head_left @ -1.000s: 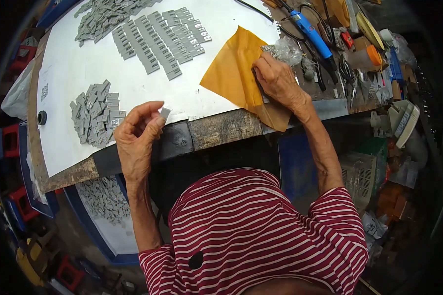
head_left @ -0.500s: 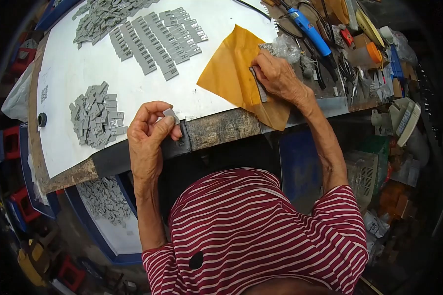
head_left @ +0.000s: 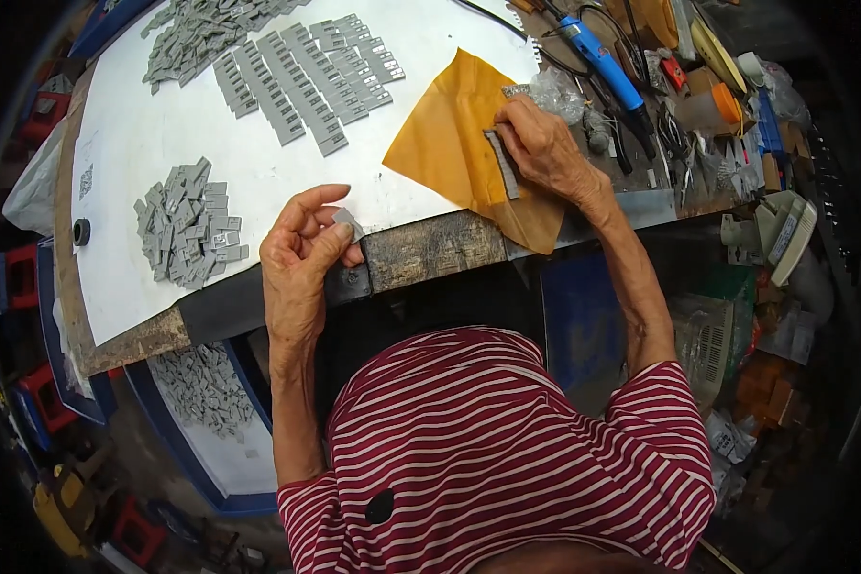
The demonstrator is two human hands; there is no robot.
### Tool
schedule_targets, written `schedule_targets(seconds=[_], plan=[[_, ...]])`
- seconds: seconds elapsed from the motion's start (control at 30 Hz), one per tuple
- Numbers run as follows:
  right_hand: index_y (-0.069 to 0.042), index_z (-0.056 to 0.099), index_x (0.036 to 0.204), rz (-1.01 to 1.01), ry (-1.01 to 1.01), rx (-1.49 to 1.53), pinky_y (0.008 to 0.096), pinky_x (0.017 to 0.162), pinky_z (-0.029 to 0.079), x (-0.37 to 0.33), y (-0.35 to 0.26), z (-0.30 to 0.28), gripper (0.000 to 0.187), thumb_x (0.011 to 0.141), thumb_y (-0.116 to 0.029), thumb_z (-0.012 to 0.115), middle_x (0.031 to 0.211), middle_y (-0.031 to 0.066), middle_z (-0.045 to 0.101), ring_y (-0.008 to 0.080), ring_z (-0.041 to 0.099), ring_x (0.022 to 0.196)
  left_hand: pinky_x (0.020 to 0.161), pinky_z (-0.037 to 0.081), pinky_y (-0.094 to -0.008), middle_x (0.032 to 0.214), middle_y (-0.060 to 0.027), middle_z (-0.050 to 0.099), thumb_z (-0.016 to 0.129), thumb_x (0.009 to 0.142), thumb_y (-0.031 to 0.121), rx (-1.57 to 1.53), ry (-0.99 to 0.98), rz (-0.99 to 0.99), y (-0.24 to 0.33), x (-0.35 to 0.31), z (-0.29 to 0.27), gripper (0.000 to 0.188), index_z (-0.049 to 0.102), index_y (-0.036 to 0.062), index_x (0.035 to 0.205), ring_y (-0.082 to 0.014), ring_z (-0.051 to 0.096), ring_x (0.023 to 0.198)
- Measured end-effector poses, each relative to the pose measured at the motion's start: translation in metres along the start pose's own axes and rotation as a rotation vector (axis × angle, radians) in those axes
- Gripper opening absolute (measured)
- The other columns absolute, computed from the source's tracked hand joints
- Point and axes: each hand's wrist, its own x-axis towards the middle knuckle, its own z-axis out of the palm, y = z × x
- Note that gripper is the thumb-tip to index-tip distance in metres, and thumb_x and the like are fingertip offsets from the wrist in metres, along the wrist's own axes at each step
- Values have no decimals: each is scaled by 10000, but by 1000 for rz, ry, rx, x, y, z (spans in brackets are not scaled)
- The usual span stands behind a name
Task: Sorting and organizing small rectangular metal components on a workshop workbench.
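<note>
My left hand (head_left: 301, 256) is at the front edge of the table, pinching a small flat grey plate (head_left: 346, 222) between thumb and fingers. To the right, my right hand (head_left: 550, 148) bends over a sheet of orange paper (head_left: 440, 139), its fingers closed together; whatever they hold is hidden. Right beside those fingertips a dark grey strip (head_left: 503, 165) lies on the paper. A loose pile of similar grey plates (head_left: 187, 225) is left of my left hand. Beyond, more plates (head_left: 297, 81) lie in overlapping slanted rows.
A larger heap of grey plates (head_left: 206, 33) is at the far left. At the right lie a blue handheld tool (head_left: 603, 62), cables, plastic bags (head_left: 555, 94) and an orange-rimmed tub (head_left: 713, 110). Below the table's wooden edge (head_left: 435, 251), a blue-rimmed tray (head_left: 222, 469) holds more plates.
My left hand has shifted slightly right with the grey plate, its index finger lifting a little. My right hand has moved slightly to the right, baring more of the grey strip's top end.
</note>
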Motion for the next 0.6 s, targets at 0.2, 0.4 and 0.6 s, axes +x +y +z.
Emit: schedule_targets(seconds=[0.2, 0.4, 0.6], plan=[[30, 498, 775, 437, -17, 469, 284, 504, 434, 3, -16, -9, 101, 829, -55, 512, 666, 90, 527, 168, 535, 576, 589, 456, -184, 738, -53, 587, 600, 796, 24, -29, -34, 11, -10, 3, -5, 158, 565, -31, 939, -85, 553, 606], [10, 535, 790, 827, -41, 1226, 178, 455, 395, 10, -41, -18, 136, 861, -107, 536, 664, 31, 528, 51, 484, 554, 596, 498, -212, 768, -105, 624, 592, 803, -8, -113, -33, 17, -10, 7, 0, 133, 554, -42, 926, -133, 614, 648], [34, 525, 862, 848, -63, 1564, 185, 467, 397, 12, -65, -15, 101, 845, -63, 548, 726, 62, 538, 71, 490, 565, 634, 533, -242, 766, -152, 631, 573, 820, -2, -155, -14, -34, -7, 8, 10, 171, 533, -68, 973, -171, 637, 678]])
